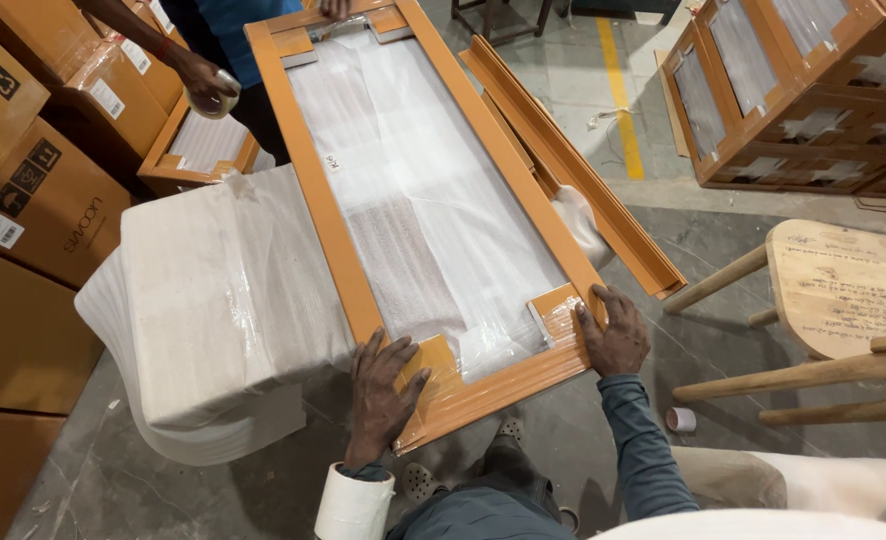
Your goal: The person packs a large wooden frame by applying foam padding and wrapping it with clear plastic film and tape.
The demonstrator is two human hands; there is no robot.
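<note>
While your two hands press flat on the near end of the long package [433, 200], it lies lengthwise away from you, its near edge just in front of your knees. It is a white foam-wrapped panel framed by orange cardboard edge strips, with orange corner pieces taped down under clear tape. Your left hand [381, 385] lies with fingers spread over the near left corner piece [433, 362], pinching nothing. Your right hand [615, 335] rests open on the near right corner piece [560, 305], fingertips on the tape, also gripping nothing. A roll of white tape [354, 505] sits around your left wrist.

Touching the package's left side is a bulky bundle [218, 290] wrapped in white foam and clear film. Loose orange edge strips [573, 170] lie along the right side. At the far end another person's hand [208, 85] holds a roll of clear tape [225, 95], above a small open orange tray [195, 150] with white foam sheet inside. Brown cardboard boxes [33, 200] stack up on the left. To the right stands a wooden stool [843, 290], a small tape roll [680, 419] on the floor near it, and further back more orange-edged packages [803, 90] are stacked.
</note>
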